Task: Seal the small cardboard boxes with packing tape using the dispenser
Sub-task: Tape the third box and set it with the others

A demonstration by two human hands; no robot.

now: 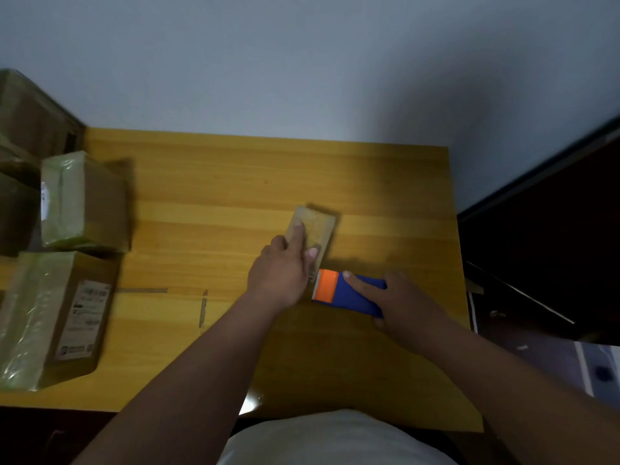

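A yellow wooden table (235,182) with a plain grain stands pushed against a pale grey-blue wall (302,62). The wall is bare and evenly lit on the left, falling into soft shadow toward the right. To the right of the table a dark piece of furniture (543,250) with a lighter edge runs diagonally. Below it, at the lower right, a strip of lighter floor (570,364) shows. A bright glare sits on the table's near edge.
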